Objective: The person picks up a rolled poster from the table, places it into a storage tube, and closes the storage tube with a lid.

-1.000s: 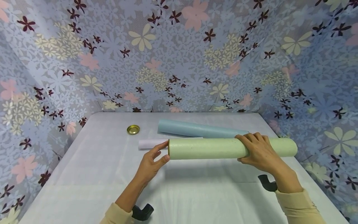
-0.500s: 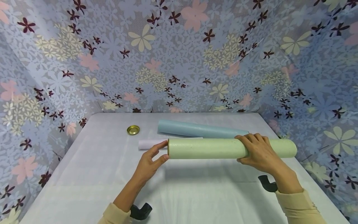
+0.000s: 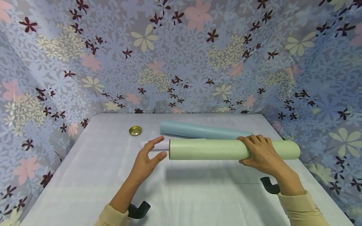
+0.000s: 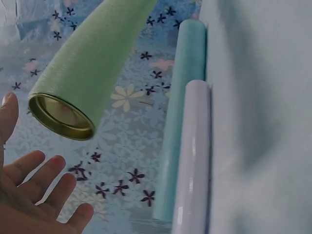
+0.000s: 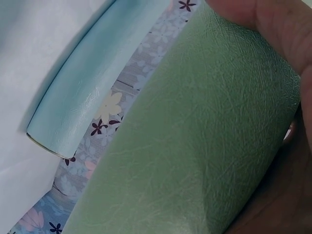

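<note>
My right hand [image 3: 261, 153] grips a long pale green cardboard tube [image 3: 209, 149] right of its middle, holding it level above the table. A gold metal end cap [image 4: 62, 116] sits in the tube's left end, as the left wrist view shows. Just off that end is my left hand [image 3: 145, 163], its thumb and fingers spread apart and touching nothing. In the right wrist view, the green tube [image 5: 190, 131] fills much of the frame beside my thumb. Behind it on the table lie a light blue tube [image 3: 203, 129] and a thinner pale lilac roll [image 3: 162, 145], partly hidden.
A round gold metal lid [image 3: 135, 131] lies at the back left of the white-covered table [image 3: 93, 169]. Floral cloth [image 3: 181, 62] hangs behind the table and along both sides. A black curved piece [image 3: 270, 185] sticks out at each wrist.
My left hand has let go of the tube's left end and drawn back a little leftward, its fingers spreading. The right hand and the green tube have hardly moved.
</note>
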